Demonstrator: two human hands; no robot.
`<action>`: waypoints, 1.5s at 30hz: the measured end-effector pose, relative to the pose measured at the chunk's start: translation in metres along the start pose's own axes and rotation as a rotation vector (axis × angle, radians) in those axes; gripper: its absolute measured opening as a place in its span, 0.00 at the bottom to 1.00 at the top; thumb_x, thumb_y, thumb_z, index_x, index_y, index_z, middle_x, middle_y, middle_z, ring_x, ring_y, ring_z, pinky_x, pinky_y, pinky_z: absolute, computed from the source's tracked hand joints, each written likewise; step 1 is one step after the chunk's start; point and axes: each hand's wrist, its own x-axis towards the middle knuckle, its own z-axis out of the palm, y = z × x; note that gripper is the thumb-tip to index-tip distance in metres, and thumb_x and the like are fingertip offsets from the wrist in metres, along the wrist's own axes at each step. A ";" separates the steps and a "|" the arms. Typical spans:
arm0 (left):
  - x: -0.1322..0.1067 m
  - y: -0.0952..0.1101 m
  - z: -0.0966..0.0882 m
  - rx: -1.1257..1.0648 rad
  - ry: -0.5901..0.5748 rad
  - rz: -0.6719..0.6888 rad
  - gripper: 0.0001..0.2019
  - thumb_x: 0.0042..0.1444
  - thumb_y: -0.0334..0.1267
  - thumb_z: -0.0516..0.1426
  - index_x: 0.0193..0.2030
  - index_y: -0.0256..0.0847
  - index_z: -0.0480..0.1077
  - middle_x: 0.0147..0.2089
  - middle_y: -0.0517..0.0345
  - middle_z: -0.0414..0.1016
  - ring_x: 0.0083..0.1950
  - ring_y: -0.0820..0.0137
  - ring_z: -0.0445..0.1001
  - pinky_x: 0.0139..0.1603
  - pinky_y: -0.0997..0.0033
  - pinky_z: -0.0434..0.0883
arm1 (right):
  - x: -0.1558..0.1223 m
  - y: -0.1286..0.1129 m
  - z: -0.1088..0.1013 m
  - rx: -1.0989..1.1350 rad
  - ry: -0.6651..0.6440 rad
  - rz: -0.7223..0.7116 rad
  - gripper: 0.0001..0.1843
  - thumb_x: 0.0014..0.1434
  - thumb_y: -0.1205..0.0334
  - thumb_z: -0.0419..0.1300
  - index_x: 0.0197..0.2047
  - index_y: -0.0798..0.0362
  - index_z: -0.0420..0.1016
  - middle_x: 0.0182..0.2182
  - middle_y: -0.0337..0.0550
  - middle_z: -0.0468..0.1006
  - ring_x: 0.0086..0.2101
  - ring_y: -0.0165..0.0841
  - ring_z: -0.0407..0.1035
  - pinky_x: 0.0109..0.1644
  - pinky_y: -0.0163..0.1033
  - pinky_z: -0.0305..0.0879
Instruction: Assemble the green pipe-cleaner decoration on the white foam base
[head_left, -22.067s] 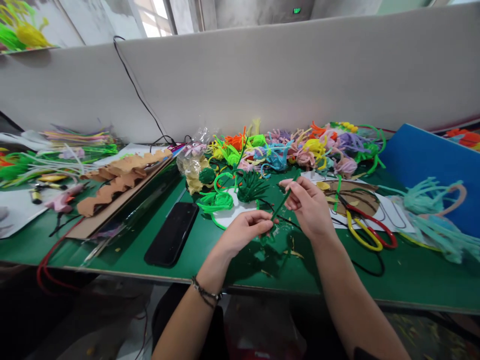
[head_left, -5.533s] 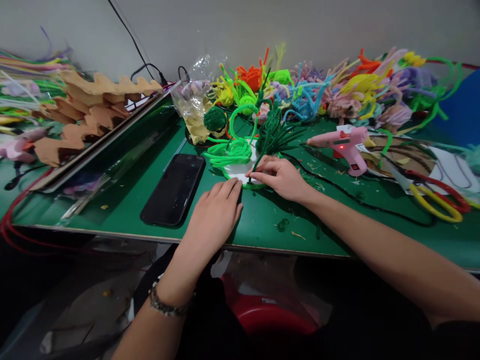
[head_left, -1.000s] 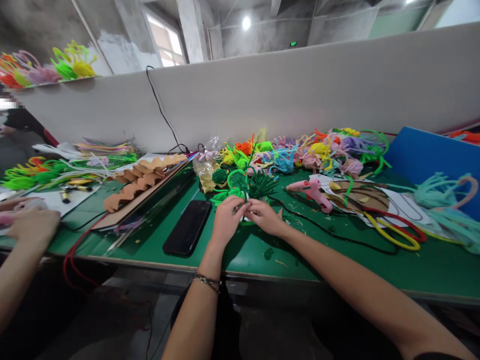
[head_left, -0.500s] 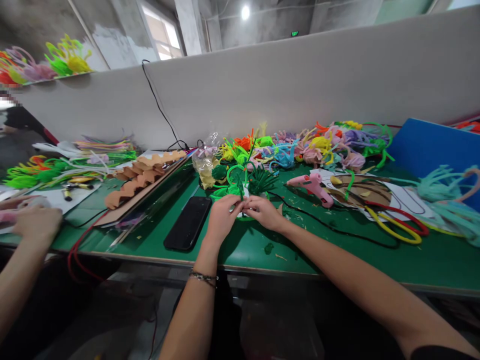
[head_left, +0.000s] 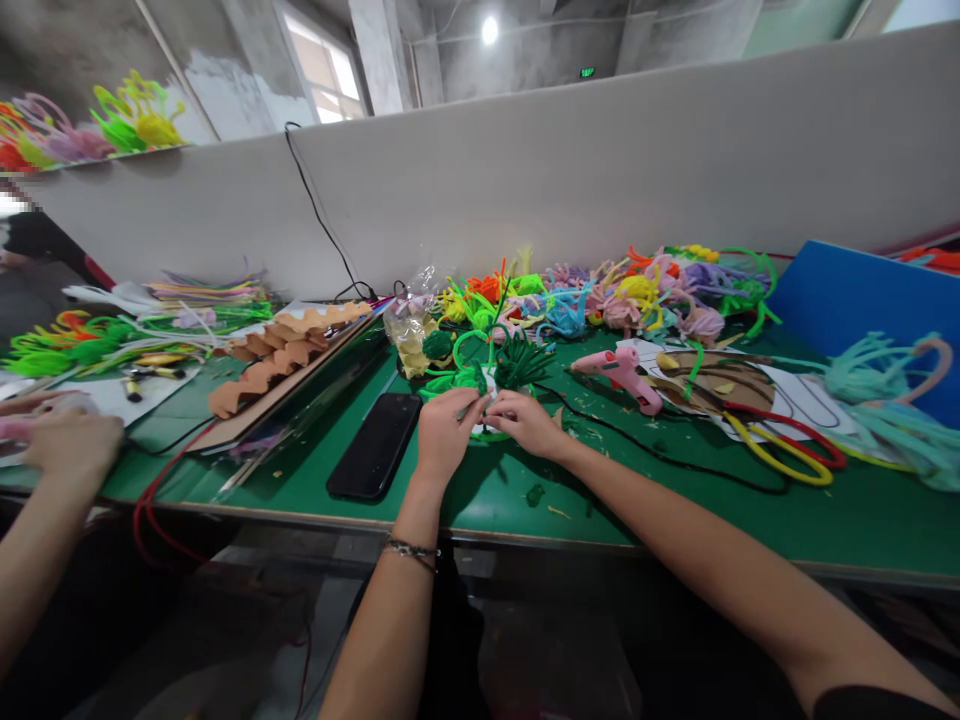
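In the middle of the table, my left hand (head_left: 450, 428) and my right hand (head_left: 527, 420) work close together, a small gap between them. Fingers and thumb are closed in a pinch on each; what they hold is too small and covered to make out. Just beyond the fingertips is a craft piece of fuzzy green pipe cleaners, with a bright green loop (head_left: 471, 345), a dark green spiky tuft (head_left: 523, 362) on the right and a partly hidden white base (head_left: 489, 388). A black phone (head_left: 375, 447) lies left of my left hand.
A pink glue gun (head_left: 626, 375) rests to the right, its black cable (head_left: 652, 440) running across the table. Beyond it are yellow-and-red-handled scissors (head_left: 780, 450). Colourful pipe-cleaner bundles (head_left: 570, 308) line the partition. At far left is another person's hand (head_left: 75, 440). Brown wavy strips (head_left: 262, 375) lie left.
My two hands have drawn slightly apart at the fingertips, the right shifting a little to the right. The view has tilted slightly; the craft piece stays in place.
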 end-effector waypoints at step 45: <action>0.002 -0.001 0.003 -0.070 0.099 -0.008 0.07 0.52 0.32 0.53 0.28 0.37 0.71 0.30 0.57 0.77 0.31 0.73 0.74 0.32 0.77 0.69 | -0.002 -0.007 0.002 -0.068 0.024 0.050 0.02 0.47 0.70 0.58 0.26 0.56 0.71 0.22 0.35 0.65 0.23 0.24 0.57 0.28 0.31 0.52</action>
